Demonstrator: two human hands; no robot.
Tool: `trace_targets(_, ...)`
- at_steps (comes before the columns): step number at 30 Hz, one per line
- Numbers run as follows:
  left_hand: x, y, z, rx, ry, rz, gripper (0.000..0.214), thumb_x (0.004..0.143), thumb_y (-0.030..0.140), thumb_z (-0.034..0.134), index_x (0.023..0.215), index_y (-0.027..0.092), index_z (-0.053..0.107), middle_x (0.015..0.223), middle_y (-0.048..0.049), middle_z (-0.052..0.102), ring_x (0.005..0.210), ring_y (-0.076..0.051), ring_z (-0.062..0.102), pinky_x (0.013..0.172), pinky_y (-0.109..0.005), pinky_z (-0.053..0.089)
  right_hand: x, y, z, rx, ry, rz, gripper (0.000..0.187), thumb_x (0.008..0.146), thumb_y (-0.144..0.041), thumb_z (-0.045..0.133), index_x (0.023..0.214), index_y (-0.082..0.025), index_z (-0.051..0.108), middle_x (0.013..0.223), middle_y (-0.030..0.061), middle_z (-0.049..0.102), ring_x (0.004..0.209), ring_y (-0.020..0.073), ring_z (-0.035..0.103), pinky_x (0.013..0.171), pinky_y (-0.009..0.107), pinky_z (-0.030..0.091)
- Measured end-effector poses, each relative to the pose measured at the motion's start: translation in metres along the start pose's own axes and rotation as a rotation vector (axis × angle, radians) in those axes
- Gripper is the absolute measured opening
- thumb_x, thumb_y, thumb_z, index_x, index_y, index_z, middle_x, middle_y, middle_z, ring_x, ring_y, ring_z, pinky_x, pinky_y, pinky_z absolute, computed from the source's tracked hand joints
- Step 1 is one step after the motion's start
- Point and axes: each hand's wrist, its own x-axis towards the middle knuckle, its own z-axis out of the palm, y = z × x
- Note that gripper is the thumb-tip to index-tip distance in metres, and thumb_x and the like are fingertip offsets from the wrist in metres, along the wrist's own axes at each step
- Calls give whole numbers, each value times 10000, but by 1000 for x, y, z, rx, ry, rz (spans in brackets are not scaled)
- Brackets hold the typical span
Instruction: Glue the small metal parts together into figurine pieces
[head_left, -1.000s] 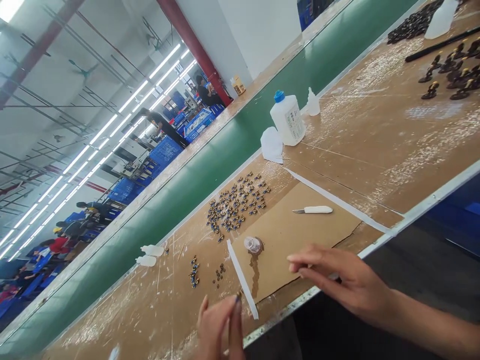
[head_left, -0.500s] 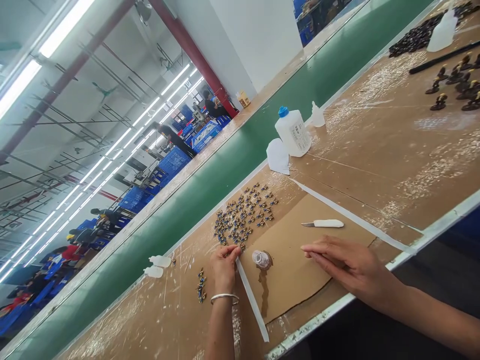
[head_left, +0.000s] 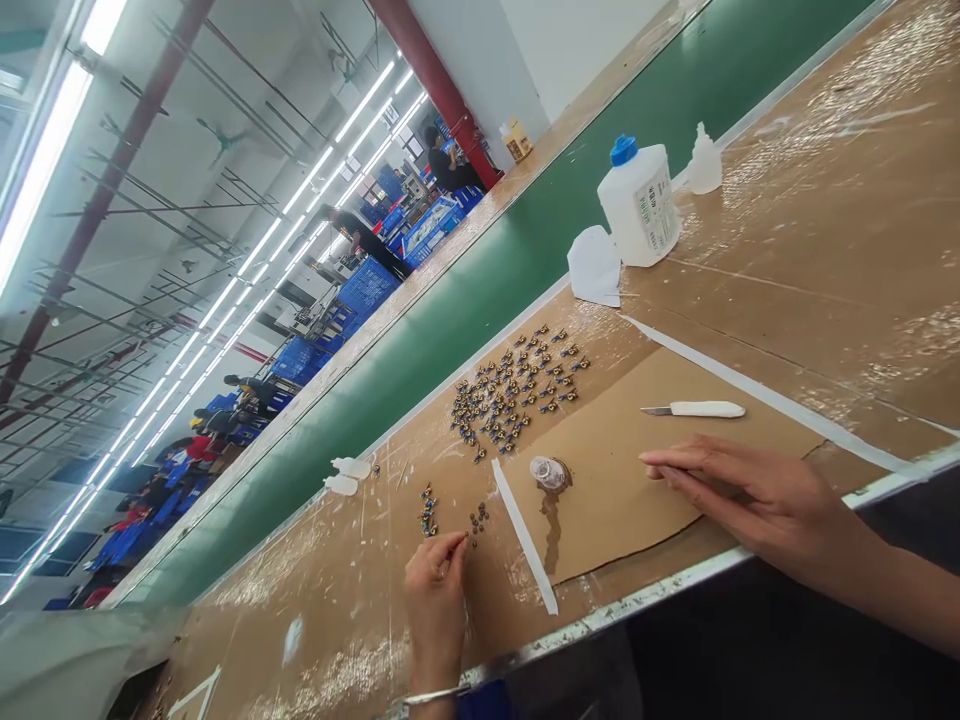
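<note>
My left hand (head_left: 436,575) is closed in a pinch just above the table; what its fingertips hold, if anything, is too small to make out. Beside them lie several tiny dark round pieces (head_left: 478,518), and a short row of small blue-and-gold parts (head_left: 427,512) is just behind. Over the near right part of the cardboard sheet (head_left: 615,500) hovers my right hand (head_left: 742,490), thumb and fingers pressed together, their contents hidden. A white-handled knife (head_left: 706,409) rests beyond it. On the sheet's left side stands a small clear cup (head_left: 549,473) in a wet stain.
A spread of blue-and-gold parts (head_left: 510,395) lies behind the sheet. Farther back are a blue-capped white bottle (head_left: 641,210), a white paper piece (head_left: 595,266) and a dropper bottle (head_left: 705,163). Small white bottles (head_left: 349,472) lie left. A green belt (head_left: 450,320) runs behind.
My left hand has moved from the edge of the large group of parts toward the near left, beside the dark pieces. My right hand keeps its pose while the view shifts.
</note>
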Motion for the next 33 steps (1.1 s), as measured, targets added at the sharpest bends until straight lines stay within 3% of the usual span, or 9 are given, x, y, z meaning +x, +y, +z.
trace_targets(7, -18, -10, 9, 153, 46, 114, 206, 815, 374, 549, 811, 242, 706, 846, -35, 705, 836, -206, 627, 816, -372, 460, 2, -3, -1, -51, 7, -21, 214, 864, -275, 527, 1057, -307, 613, 850, -4, 668, 657, 133, 635, 481, 229, 467)
trace_targets(17, -14, 3, 17, 329, 39, 210, 208, 859, 251, 479, 808, 214, 677, 810, -40, 670, 788, -198, 577, 835, -381, 393, 3, -6, -2, -62, 1, -46, 205, 869, -278, 523, 1058, -299, 599, 816, -5, 663, 623, 125, 629, 459, 229, 454)
trace_targets(25, -19, 7, 22, 388, 81, 56, 264, 852, 226, 411, 819, 175, 669, 810, -88, 658, 810, -258, 586, 809, -443, 362, 0, -2, 0, -40, -2, -8, 220, 869, -278, 524, 1074, -308, 596, 852, -7, 660, 665, 136, 627, 523, 244, 476)
trace_targets(28, -21, 7, 22, 338, 97, -16, 265, 843, 284, 435, 791, 157, 661, 782, -90, 663, 757, -246, 610, 748, -405, 416, 1, -4, -1, -57, -9, -6, 207, 872, -263, 522, 1061, -295, 599, 838, -5, 658, 661, 129, 623, 520, 236, 466)
trace_targets(33, -32, 18, 25, -17, -73, -180, 330, 804, 474, 513, 790, 191, 681, 753, -39, 685, 702, -179, 635, 643, -276, 466, 2, -6, -3, -51, -24, -13, 207, 867, -244, 530, 1057, -259, 611, 831, 6, 655, 651, 123, 613, 524, 232, 462)
